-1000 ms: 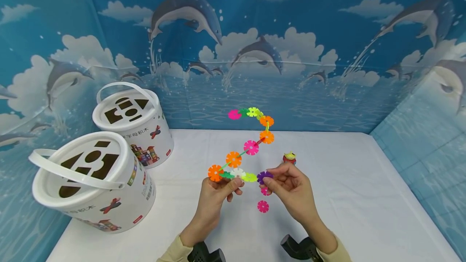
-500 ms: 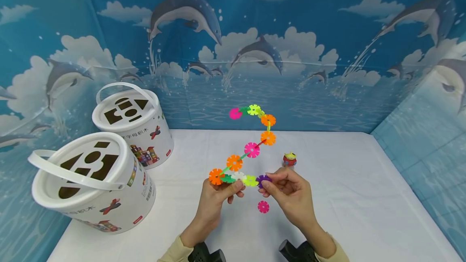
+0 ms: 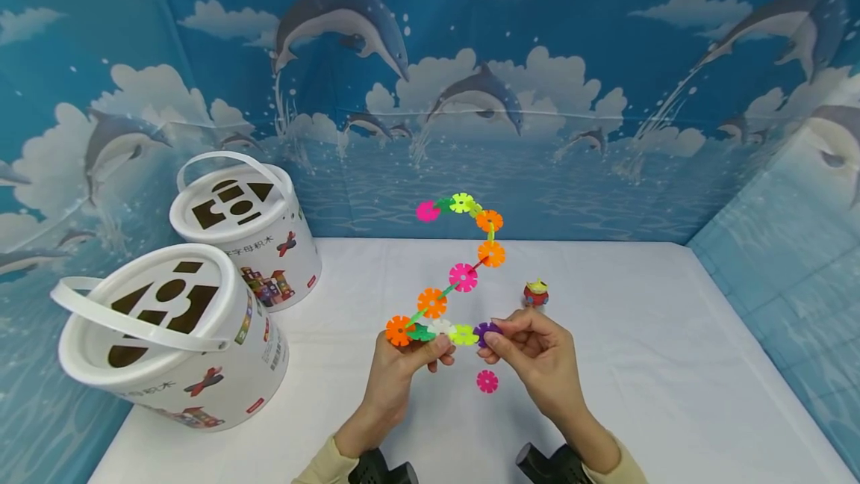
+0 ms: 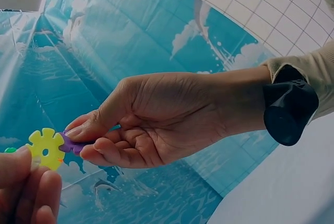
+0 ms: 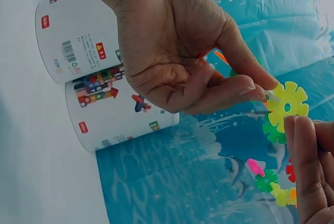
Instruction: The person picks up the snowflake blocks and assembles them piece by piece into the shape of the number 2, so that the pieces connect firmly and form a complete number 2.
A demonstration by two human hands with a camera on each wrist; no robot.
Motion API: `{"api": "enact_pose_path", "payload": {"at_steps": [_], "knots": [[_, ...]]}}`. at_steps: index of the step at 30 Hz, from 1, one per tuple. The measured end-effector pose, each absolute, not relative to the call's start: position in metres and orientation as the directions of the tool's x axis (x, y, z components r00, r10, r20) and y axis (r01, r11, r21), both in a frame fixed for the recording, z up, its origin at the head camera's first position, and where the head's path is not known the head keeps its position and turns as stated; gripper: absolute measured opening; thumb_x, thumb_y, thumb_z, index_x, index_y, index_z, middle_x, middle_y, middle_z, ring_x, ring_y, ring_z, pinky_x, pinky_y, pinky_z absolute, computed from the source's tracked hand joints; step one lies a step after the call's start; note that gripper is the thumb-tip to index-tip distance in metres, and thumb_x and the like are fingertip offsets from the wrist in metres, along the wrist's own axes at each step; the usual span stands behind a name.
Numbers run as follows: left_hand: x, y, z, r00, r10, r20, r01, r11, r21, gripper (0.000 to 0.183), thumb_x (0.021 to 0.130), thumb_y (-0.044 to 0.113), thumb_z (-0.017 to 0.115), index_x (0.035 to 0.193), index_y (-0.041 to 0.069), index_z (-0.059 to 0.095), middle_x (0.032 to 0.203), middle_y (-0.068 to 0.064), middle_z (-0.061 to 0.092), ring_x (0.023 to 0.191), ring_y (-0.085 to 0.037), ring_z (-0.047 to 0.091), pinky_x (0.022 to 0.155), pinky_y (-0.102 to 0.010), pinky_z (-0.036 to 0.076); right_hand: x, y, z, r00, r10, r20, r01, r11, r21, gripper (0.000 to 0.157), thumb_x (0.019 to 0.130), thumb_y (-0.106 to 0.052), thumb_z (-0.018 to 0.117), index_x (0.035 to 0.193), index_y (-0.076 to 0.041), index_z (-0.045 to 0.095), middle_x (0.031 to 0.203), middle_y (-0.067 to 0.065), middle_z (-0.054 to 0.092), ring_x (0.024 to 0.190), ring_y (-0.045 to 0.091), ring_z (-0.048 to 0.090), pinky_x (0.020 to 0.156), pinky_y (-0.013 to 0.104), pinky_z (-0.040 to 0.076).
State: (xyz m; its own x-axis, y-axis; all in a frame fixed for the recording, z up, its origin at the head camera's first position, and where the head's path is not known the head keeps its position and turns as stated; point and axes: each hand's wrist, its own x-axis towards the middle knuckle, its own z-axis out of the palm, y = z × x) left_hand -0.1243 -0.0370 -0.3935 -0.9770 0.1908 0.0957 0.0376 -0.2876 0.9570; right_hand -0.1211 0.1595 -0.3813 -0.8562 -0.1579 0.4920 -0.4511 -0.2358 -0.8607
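A zigzag chain of notched plastic flower discs (image 3: 463, 277), in orange, pink, green, yellow and white, stands up from my left hand (image 3: 393, 379). That hand pinches the chain by its white disc (image 3: 440, 326). To the right lies the chain's yellow end disc (image 3: 463, 334). My right hand (image 3: 544, 353) pinches a purple disc (image 3: 485, 332) between thumb and fingers, its edge against the yellow one. In the left wrist view the purple disc (image 4: 73, 145) overlaps the rim of the yellow disc (image 4: 36, 141). The right wrist view shows the yellow disc (image 5: 296, 97) between both hands.
A loose pink disc (image 3: 487, 382) lies on the white table (image 3: 672, 364) below the hands. Beyond the right hand stands a small red and yellow toy figure (image 3: 535, 293). Two white buckets, a front one (image 3: 222, 387) and a rear one (image 3: 298, 275), with shape-cut lids stand at left.
The purple disc has come against the yellow end disc, from slightly apart. The chain has dipped a little. A pink disc seen under the right hand's fingers earlier is hidden now.
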Motion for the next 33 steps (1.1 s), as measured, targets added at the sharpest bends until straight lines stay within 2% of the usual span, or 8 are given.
{"api": "enact_pose_path", "payload": {"at_steps": [5,12,18,23,28,33], "knots": [[-0.1245,-0.0373,-0.3944,-0.974,0.201,0.107,0.047,-0.283,0.958,0.024,0.089,0.011,0.066,0.099,-0.011,0.062,0.077,-0.007,0.069,0.066,-0.018,0.066,0.059,-0.025,0.048,-0.1211,0.1592,-0.382,-0.854,-0.154,0.497,-0.452,-0.252,-0.856,0.013,0.083,0.014,0.063,0.094,0.013,0.056,0.085,0.015,0.062,0.069,0.021,0.069,0.063,0.035,0.054],[-0.1244,-0.0363,-0.3955,-0.973,0.198,0.114,0.053,-0.293,0.955,0.024,0.089,0.012,0.067,0.099,-0.01,0.062,0.076,-0.007,0.069,0.065,-0.018,0.066,0.059,-0.025,0.048,-0.1206,0.1568,-0.3825,-0.828,-0.129,0.546,-0.493,-0.299,-0.817,0.014,0.082,0.021,0.059,0.094,0.014,0.056,0.085,0.017,0.063,0.068,0.021,0.068,0.062,0.033,0.054],[-0.1244,-0.0352,-0.3956,-0.977,0.186,0.106,0.049,-0.29,0.956,0.025,0.089,0.013,0.067,0.1,-0.008,0.062,0.077,-0.008,0.069,0.065,-0.018,0.066,0.058,-0.025,0.048,-0.1177,0.1542,-0.3838,-0.846,-0.092,0.525,-0.499,-0.21,-0.841,0.014,0.081,0.015,0.065,0.093,0.015,0.057,0.085,0.018,0.062,0.068,0.021,0.068,0.061,0.034,0.054],[-0.1246,-0.0352,-0.3957,-0.975,0.198,0.102,0.042,-0.286,0.957,0.024,0.089,0.013,0.067,0.098,-0.009,0.063,0.076,-0.007,0.069,0.065,-0.018,0.066,0.059,-0.025,0.048,-0.1178,0.1555,-0.3815,-0.849,-0.107,0.517,-0.493,-0.19,-0.849,0.014,0.082,0.01,0.067,0.091,0.013,0.057,0.082,0.021,0.06,0.067,0.022,0.068,0.061,0.035,0.054],[-0.1246,-0.0356,-0.3961,-0.975,0.198,0.1,0.041,-0.282,0.959,0.024,0.089,0.012,0.066,0.097,-0.01,0.062,0.076,-0.007,0.069,0.065,-0.018,0.066,0.059,-0.025,0.048,-0.1184,0.1547,-0.3818,-0.822,-0.106,0.56,-0.546,-0.138,-0.827,0.012,0.081,0.012,0.067,0.089,0.01,0.058,0.08,0.02,0.059,0.065,0.02,0.067,0.06,0.033,0.055],[-0.1245,-0.036,-0.3951,-0.976,0.188,0.109,0.051,-0.288,0.956,0.024,0.089,0.011,0.066,0.098,-0.01,0.06,0.075,-0.008,0.069,0.065,-0.019,0.066,0.059,-0.026,0.049,-0.1198,0.1533,-0.3845,-0.812,-0.115,0.572,-0.54,-0.226,-0.811,0.013,0.082,0.012,0.066,0.089,0.015,0.054,0.081,0.021,0.057,0.067,0.02,0.068,0.06,0.034,0.055]]}}
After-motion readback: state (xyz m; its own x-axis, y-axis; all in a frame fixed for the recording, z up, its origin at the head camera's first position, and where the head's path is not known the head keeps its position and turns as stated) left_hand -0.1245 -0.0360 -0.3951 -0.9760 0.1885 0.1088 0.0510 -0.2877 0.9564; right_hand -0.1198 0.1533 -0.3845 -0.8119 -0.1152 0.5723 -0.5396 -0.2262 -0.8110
